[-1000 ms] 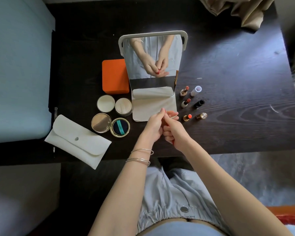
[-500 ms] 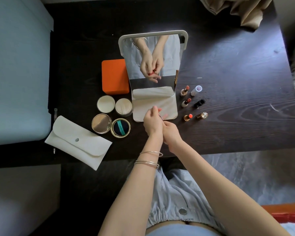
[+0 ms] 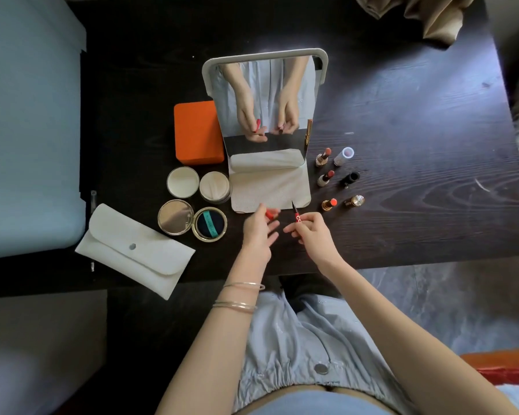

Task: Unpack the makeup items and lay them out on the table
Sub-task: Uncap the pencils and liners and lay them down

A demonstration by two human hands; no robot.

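Now L grip [image 3: 259,227] on cap [image 3: 269,214], R grip [image 3: 311,232] on liner [image 3: 296,213].

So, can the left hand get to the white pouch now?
Probably not yet: the left hand holds a red cap. The path to the white pouch looks free, though.

Two bare forearms, with no sleeves on them. The left wrist wears thin silver bangles [image 3: 242,295], one near the hand [image 3: 256,235] and a close pair further up the arm. The right hand [image 3: 313,235] wears nothing. The person wears pale blue gathered shorts [image 3: 297,348] with an elastic waistband and a round silver snap button [image 3: 321,369].
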